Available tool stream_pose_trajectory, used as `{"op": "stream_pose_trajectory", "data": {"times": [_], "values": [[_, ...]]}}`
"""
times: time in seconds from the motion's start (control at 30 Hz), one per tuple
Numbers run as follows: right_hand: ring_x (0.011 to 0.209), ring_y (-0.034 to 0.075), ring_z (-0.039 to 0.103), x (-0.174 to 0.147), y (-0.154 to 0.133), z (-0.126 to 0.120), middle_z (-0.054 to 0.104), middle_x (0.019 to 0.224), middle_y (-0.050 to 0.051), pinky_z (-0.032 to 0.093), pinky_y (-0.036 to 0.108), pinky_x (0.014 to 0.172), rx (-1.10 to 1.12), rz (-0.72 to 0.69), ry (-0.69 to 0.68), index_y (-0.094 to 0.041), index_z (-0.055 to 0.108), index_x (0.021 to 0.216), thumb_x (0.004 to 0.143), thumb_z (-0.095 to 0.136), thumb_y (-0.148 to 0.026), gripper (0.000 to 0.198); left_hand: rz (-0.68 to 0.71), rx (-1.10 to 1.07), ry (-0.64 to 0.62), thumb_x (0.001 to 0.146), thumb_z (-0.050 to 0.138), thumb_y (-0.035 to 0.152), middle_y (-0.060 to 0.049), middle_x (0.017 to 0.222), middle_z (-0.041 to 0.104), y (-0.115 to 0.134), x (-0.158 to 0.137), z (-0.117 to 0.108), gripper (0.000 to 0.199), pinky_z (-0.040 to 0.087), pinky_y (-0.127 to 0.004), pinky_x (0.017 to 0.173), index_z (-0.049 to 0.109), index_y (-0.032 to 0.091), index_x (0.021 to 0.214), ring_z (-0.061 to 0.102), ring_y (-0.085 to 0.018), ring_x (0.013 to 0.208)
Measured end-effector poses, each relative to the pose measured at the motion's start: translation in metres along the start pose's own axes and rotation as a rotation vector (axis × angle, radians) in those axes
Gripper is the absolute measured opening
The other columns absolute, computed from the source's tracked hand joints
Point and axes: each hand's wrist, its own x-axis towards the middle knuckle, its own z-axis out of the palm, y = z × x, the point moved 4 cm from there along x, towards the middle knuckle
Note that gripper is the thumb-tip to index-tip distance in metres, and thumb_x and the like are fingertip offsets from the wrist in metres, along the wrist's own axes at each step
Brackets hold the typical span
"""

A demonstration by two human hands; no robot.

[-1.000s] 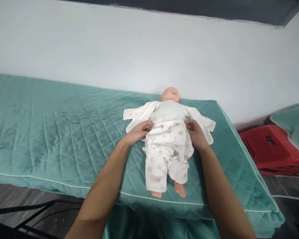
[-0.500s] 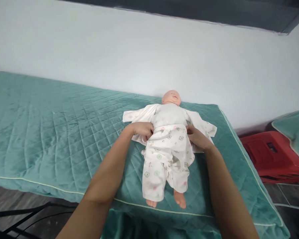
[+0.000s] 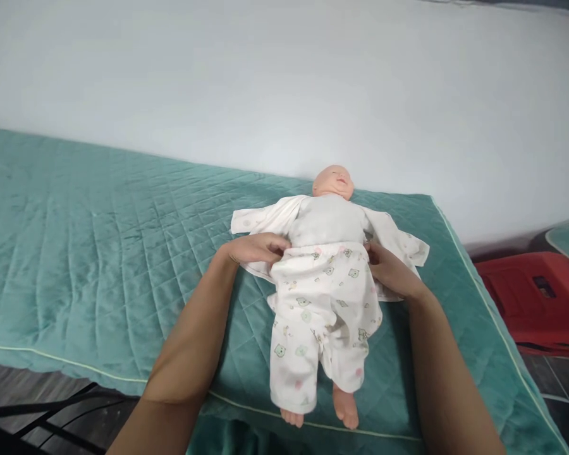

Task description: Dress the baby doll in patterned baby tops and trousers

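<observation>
A baby doll [image 3: 332, 183] lies on its back on the green quilted bed cover [image 3: 123, 265], its head toward the wall and its feet toward me. It wears white printed baby pants [image 3: 322, 297], with the waistband over a pale undershirt [image 3: 330, 220]. An open white printed jacket [image 3: 398, 243] spreads out on both sides beneath it. My left hand [image 3: 260, 248] pinches the waistband at the doll's hip on the left. Closed at the opposite hip, my right hand [image 3: 389, 268] grips the waistband, its fingertips partly hidden. Both bare feet show below the pant legs.
Behind the bed rises a pale wall [image 3: 218, 82]. A red plastic object [image 3: 526, 297] is on the right, beyond the bed's piped edge. Dark metal bars [image 3: 42, 407] show at lower left above the grey floor.
My view has tilted down and come a little closer. The left hand's fingers have straightened somewhat at the waistband, while the right stays at its side. The doll lies in the same pose.
</observation>
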Motion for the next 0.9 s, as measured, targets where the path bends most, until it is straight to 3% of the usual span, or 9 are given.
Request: {"op": "stream_pose_trajectory", "data": {"times": [0.13, 0.27, 0.37, 0.5, 0.67, 0.77, 0.9], "values": [[0.081, 0.021, 0.06, 0.001, 0.005, 0.003, 0.066, 0.085, 0.002, 0.052, 0.034, 0.072, 0.065, 0.056, 0.013, -0.022, 0.058, 0.091, 0.07, 0.074, -0.035, 0.03, 0.169, -0.163, 0.299, 0.068, 0.077, 0.023, 0.002, 0.065, 0.058, -0.012, 0.0, -0.01, 0.019, 0.042, -0.019, 0.056, 0.063, 0.013, 0.075, 0.051, -0.008, 0.057], [0.072, 0.019, 0.059, 0.001, 0.01, 0.007, 0.064, 0.084, 0.0, 0.052, 0.034, 0.066, 0.125, 0.124, 0.1, -0.024, 0.055, 0.093, 0.068, 0.074, -0.031, 0.032, 0.201, -0.223, 0.444, 0.067, 0.073, 0.021, 0.004, 0.064, 0.055, -0.019, 0.008, -0.008, 0.017, 0.041, -0.018, 0.055, 0.06, 0.015, 0.077, 0.049, -0.007, 0.056], [0.076, 0.02, 0.06, 0.0, 0.005, 0.008, 0.066, 0.09, 0.002, 0.054, 0.035, 0.067, 0.118, 0.121, 0.124, -0.024, 0.056, 0.098, 0.066, 0.076, -0.027, 0.037, 0.116, -0.12, 0.37, 0.069, 0.067, 0.02, 0.005, 0.067, 0.054, -0.014, 0.011, -0.002, 0.012, 0.041, -0.018, 0.058, 0.056, 0.016, 0.074, 0.05, -0.008, 0.06], [0.072, 0.02, 0.059, 0.006, -0.01, 0.006, 0.065, 0.082, 0.003, 0.052, 0.033, 0.06, -0.057, 0.11, 0.059, -0.023, 0.058, 0.081, 0.065, 0.074, -0.026, 0.023, -0.002, 0.05, 0.197, 0.066, 0.062, 0.019, 0.002, 0.079, 0.06, -0.005, 0.009, 0.001, 0.019, 0.044, -0.021, 0.067, 0.061, 0.017, 0.085, 0.056, -0.012, 0.074], [0.06, 0.019, 0.056, 0.02, -0.017, 0.003, 0.063, 0.065, 0.003, 0.045, 0.031, 0.051, -0.077, 0.233, -0.119, -0.023, 0.058, 0.07, 0.056, 0.077, -0.018, 0.024, -0.07, 0.403, 0.253, 0.058, 0.061, 0.015, 0.0, 0.082, 0.062, 0.002, 0.007, -0.008, 0.024, 0.039, -0.021, 0.064, 0.062, 0.017, 0.082, 0.054, -0.016, 0.079], [0.065, 0.022, 0.059, 0.022, -0.016, -0.001, 0.063, 0.062, 0.003, 0.048, 0.034, 0.057, -0.078, 0.199, -0.108, -0.023, 0.06, 0.069, 0.057, 0.076, -0.017, 0.022, -0.034, 0.465, 0.224, 0.06, 0.063, 0.018, 0.0, 0.087, 0.065, 0.001, 0.007, -0.008, 0.024, 0.041, -0.021, 0.068, 0.065, 0.017, 0.084, 0.057, -0.018, 0.084], [0.084, 0.028, 0.063, 0.016, -0.012, -0.004, 0.068, 0.075, 0.004, 0.054, 0.041, 0.075, -0.012, 0.068, -0.062, -0.023, 0.065, 0.079, 0.06, 0.077, -0.018, 0.023, -0.003, 0.396, 0.154, 0.067, 0.064, 0.021, -0.003, 0.092, 0.07, -0.005, 0.007, -0.003, 0.024, 0.046, -0.022, 0.074, 0.07, 0.016, 0.089, 0.062, -0.021, 0.09]]}}
